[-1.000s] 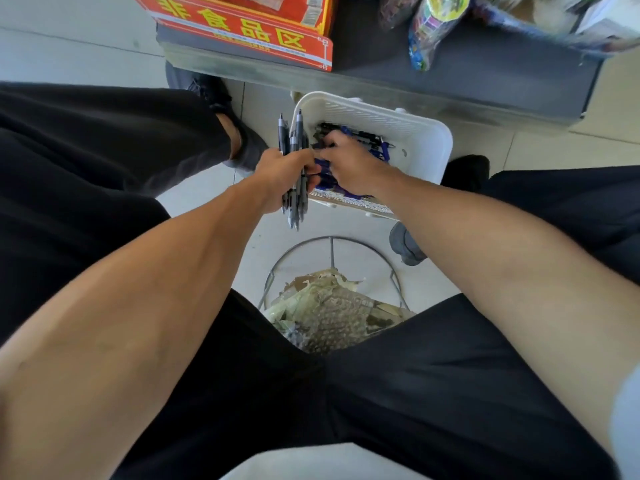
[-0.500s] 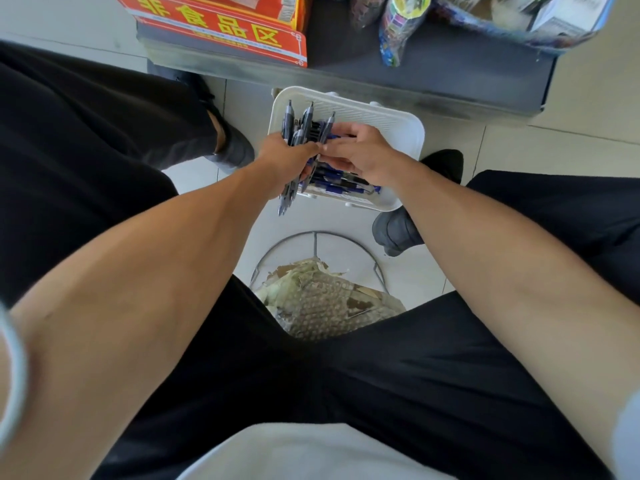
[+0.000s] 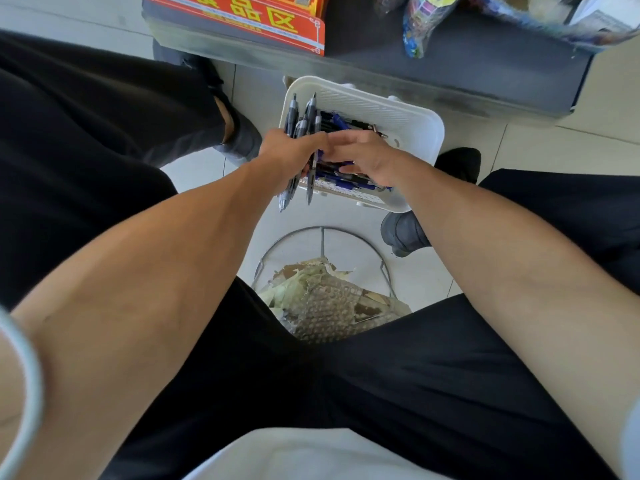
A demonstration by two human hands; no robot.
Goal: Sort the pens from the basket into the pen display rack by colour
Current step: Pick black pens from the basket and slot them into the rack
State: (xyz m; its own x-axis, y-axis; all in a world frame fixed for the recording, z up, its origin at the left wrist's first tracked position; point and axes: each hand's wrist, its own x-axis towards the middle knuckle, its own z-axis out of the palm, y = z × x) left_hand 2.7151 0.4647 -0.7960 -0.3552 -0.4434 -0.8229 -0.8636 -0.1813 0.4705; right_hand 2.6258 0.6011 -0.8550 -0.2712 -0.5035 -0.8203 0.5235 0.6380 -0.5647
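— What is counted at upper centre of the frame?
— One white basket [image 3: 408,112]; about five pens [image 3: 298,123] bunched in one hand [image 3: 289,155].
— And loose pens?
— A pile; no exact count can be made.

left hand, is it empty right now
No, the left hand is closed around a bundle of pens that stick out above and below its fist, over the white basket.

White slotted basket [image 3: 398,114] on floor, far centre. Dark and blue pens [image 3: 341,178] lie jumbled inside. Upright bundle of pens [image 3: 300,123] at its left edge.
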